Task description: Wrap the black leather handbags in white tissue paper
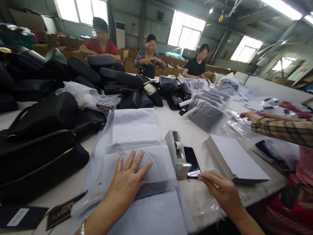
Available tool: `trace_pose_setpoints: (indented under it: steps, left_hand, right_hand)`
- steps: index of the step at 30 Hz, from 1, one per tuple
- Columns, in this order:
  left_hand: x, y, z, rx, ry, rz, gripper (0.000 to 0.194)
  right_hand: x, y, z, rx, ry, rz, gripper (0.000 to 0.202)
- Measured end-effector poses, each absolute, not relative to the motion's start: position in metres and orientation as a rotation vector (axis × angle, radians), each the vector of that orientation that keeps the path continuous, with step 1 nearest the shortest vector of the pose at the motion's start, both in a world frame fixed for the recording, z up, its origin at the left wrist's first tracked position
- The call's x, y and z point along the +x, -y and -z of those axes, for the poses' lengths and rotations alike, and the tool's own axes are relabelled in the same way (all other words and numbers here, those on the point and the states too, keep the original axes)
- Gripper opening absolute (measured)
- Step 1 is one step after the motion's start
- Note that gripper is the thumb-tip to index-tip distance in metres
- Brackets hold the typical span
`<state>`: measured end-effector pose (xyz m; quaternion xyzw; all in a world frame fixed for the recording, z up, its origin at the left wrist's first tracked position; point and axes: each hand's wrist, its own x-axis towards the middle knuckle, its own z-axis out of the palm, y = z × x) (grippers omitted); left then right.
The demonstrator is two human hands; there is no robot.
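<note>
My left hand (130, 178) lies flat with fingers spread on white tissue paper (148, 214). A dark flat item (153, 189) shows through the paper beside its fingers. My right hand (220, 190) pinches thumb and fingers together close to the front of a grey tape dispenser (176, 156). A short shiny strip of clear tape (195, 174) spans from the dispenser to those fingertips. Under that strip, right of the dispenser, rests a black phone (191, 160). A black bag (28, 165) with a gold zip lies to the left, its tags (61, 211) spread near my left forearm.
Black bags (115, 78) are heaped across the left and back. Wrapped packages (206, 115) stand in a row beyond the dispenser. A stack of white boards (235, 158) is at right, near a co-worker's plaid sleeve (292, 130). Several people sit opposite.
</note>
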<state>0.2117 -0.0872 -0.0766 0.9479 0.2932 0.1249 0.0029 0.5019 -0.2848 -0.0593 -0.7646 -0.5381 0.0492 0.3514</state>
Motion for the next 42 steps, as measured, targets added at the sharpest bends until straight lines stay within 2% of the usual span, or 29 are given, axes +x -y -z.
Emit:
trace_pose_setpoints:
  steps: [5, 9, 15, 24, 29, 35, 38, 42]
  left_hand:
    - [0.212, 0.087, 0.078, 2.952, -0.924, -0.388, 0.056]
    - [0.212, 0.088, 0.076, 2.928, -0.920, -0.385, 0.057]
    - [0.213, 0.085, 0.080, 2.891, -0.902, -0.372, 0.063]
    - [0.215, 0.082, 0.085, 2.876, -0.900, -0.360, 0.067]
    - [0.215, 0.083, 0.084, 2.874, -0.908, -0.358, 0.067]
    - [0.215, 0.083, 0.083, 2.876, -0.925, -0.317, 0.066]
    - [0.214, 0.081, 0.082, 2.878, -0.916, -0.306, 0.065]
    - [0.214, 0.081, 0.082, 2.873, -0.917, -0.357, 0.062]
  right_hand:
    - [0.492, 0.241, -0.006, -1.728, 2.038, -0.307, 0.021]
    - [0.461, 0.190, -0.033, -1.511, 2.278, -0.413, 0.020]
    - [0.447, 0.107, -0.030, -1.377, 2.441, -0.622, 0.023]
    - [0.449, 0.041, -0.021, -1.600, 2.734, -0.333, 0.016]
    - [0.460, 0.027, -0.017, -1.633, 2.724, -0.209, 0.031]
    - [0.484, 0.018, -0.008, -1.749, 2.455, -0.358, 0.033]
    - [0.503, 0.037, -0.003, -1.914, 2.194, -0.168, 0.026]
    - [0.529, 0.095, 0.018, -2.088, 1.781, 0.041, 0.035]
